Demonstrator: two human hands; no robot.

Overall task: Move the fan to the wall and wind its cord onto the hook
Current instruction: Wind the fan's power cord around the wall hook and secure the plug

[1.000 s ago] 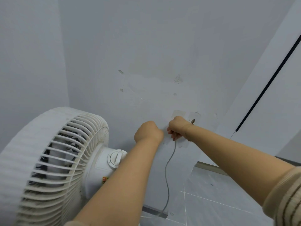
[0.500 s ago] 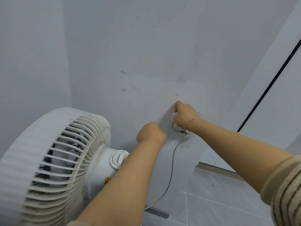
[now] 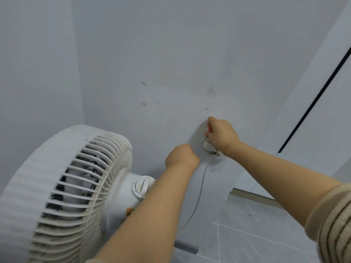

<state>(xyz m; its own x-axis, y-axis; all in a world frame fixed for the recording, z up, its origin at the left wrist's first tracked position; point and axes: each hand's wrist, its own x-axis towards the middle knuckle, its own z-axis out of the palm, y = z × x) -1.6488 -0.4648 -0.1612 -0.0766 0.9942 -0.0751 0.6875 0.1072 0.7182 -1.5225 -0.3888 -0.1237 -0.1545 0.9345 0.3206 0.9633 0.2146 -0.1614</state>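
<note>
A white fan (image 3: 62, 190) stands at the lower left beside the wall, its round knob (image 3: 143, 185) facing me. Its grey cord (image 3: 199, 194) rises from the floor to a hook (image 3: 212, 151) on the wall, where a few loops of cord hang. My right hand (image 3: 221, 132) is against the wall just above the hook and pinches the cord. My left hand (image 3: 181, 155) is a fist just left of the hook; the cord passes behind it, and what its fingers hold is hidden.
The grey wall (image 3: 171, 63) meets a side wall at the left corner. A white door frame with a dark strip (image 3: 311, 99) runs diagonally at the right. Grey floor tiles (image 3: 256, 234) and a metal threshold (image 3: 254, 198) lie below.
My right hand has risen from beside the hook to above it, carrying the cord up round the hook. The hanging cord has shortened. My left hand has barely moved.
</note>
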